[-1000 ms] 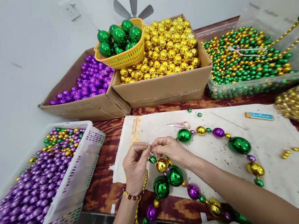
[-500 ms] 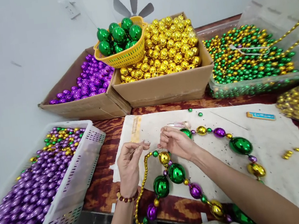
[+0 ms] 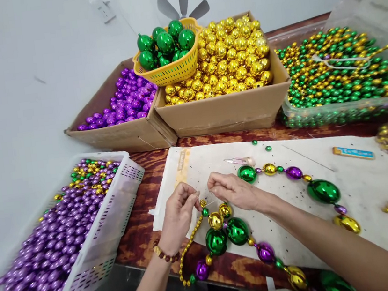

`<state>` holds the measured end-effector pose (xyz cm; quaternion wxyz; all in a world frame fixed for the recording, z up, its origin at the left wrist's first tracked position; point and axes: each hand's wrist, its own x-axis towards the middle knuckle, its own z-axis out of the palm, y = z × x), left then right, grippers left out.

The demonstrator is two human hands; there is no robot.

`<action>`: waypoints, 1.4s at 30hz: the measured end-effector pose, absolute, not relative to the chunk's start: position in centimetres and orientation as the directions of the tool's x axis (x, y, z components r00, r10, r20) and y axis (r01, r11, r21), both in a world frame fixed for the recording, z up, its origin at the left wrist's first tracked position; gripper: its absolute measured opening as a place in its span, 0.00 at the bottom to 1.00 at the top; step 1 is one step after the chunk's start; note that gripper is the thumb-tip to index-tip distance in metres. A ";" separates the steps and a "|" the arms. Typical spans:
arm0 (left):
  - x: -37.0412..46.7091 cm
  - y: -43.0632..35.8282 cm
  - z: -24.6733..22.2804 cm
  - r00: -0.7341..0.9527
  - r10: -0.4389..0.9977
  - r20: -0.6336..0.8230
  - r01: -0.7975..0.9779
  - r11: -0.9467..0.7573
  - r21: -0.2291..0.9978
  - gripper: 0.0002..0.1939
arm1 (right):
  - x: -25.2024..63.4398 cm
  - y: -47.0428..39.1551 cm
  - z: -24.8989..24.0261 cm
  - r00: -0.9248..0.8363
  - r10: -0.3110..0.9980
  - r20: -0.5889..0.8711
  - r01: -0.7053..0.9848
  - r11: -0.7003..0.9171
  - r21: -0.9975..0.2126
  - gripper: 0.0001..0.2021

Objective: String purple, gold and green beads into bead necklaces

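My left hand (image 3: 181, 213) is closed in a pinch at the end of a gold bead strand (image 3: 191, 234), which hangs down beside its wrist. Opposite it, my right hand (image 3: 237, 191) has its fingertips pressed together. A thin pale thread (image 3: 209, 203) runs between the two hands; the fingertips themselves hide where it is gripped. Just below lie a small green bead (image 3: 205, 212), a gold ball (image 3: 216, 220) and a large green ball (image 3: 216, 241), part of a bead garland. The garland goes on past a purple ball (image 3: 265, 252) and curves round my right forearm, up to a green ball (image 3: 247, 174).
Snips (image 3: 237, 161), a long needle (image 3: 307, 157) and a blue-orange box cutter (image 3: 353, 152) lie on the white cloth (image 3: 278, 229). Cardboard boxes (image 3: 225, 113) of purple and gold balls stand behind. A white basket (image 3: 101, 242) of beads is at left, a clear bin (image 3: 348, 110) at right.
My view has shifted slightly left. My hands have turned, with the right one lower and its fingers more closed. A second gold ball now shows beside the first under the right hand.
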<state>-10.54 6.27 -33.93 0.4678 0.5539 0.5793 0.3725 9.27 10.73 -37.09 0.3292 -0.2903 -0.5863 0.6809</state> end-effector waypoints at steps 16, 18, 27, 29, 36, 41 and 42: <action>-10.4 7.6 -34.2 0.276 0.935 -0.223 0.186 0.176 0.967 0.07 | 6.4 14.3 -34.1 -0.523 0.841 0.141 -0.071 0.122 -0.990 0.05; -10.3 7.6 -34.1 0.294 0.931 -0.217 0.188 0.166 0.968 0.08 | 5.5 14.8 -34.4 -0.498 0.853 0.160 0.011 0.190 -0.982 0.05; -11.5 7.6 -35.0 0.262 0.941 -0.216 0.081 0.202 0.976 0.09 | 7.8 11.9 -36.9 -0.550 0.817 0.172 0.171 0.312 -0.935 0.22; -11.4 7.7 -34.7 0.281 0.935 -0.217 0.091 0.199 0.976 0.09 | 8.1 11.2 -37.0 -0.600 0.770 0.217 0.177 0.392 -0.903 0.17; -11.2 7.9 -33.7 0.283 0.924 -0.257 0.140 0.225 0.964 0.11 | 9.7 10.0 -36.8 -0.619 0.757 0.210 0.221 0.424 -0.878 0.09; -11.2 8.0 -33.5 0.293 0.930 -0.222 0.184 0.173 0.968 0.10 | 9.8 10.2 -37.5 -0.613 0.790 0.005 -0.001 0.005 -1.000 0.06; -11.2 8.0 -33.5 0.288 0.937 -0.198 0.199 0.144 0.969 0.09 | 9.5 10.4 -37.8 -0.606 0.794 -0.052 -0.058 -0.109 -0.992 0.07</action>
